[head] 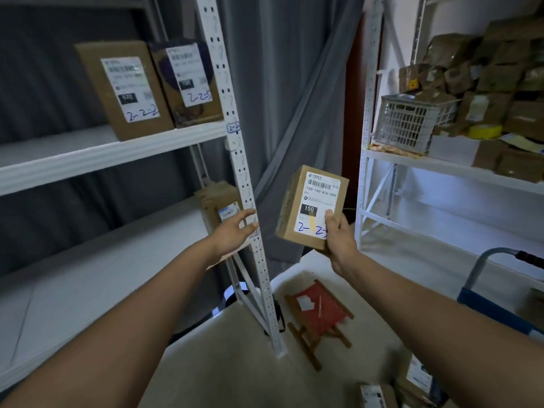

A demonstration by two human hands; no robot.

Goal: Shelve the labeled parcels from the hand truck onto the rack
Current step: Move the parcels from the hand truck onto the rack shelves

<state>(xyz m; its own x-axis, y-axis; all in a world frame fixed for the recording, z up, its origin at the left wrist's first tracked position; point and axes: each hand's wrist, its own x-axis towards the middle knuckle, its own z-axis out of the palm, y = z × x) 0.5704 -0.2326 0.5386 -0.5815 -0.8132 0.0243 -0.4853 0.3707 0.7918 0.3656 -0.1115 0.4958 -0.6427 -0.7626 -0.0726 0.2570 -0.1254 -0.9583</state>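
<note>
My right hand (pixel 338 234) grips a small cardboard parcel (pixel 306 201) by its lower right corner; its white label shows a barcode, "150" and blue handwriting. My left hand (pixel 235 231) is open, fingers spread, beside the white rack upright (pixel 244 178), holding nothing. On the rack's upper shelf (pixel 112 154) stand two labeled parcels: a plain brown one (pixel 123 89) and a darker printed one (pixel 188 81). Another labeled parcel (pixel 220 207) sits on the shelf below, partly hidden by the upright. The hand truck's blue frame and handle (pixel 494 260) show at the right edge.
A second white rack (pixel 441 166) at the right carries a grey plastic crate (pixel 412 119), a yellow tape roll (pixel 484 131) and several stacked boxes. A small red folding stool (pixel 321 313) stands on the floor. More parcels (pixel 379 396) lie at the bottom right. Grey curtains hang behind.
</note>
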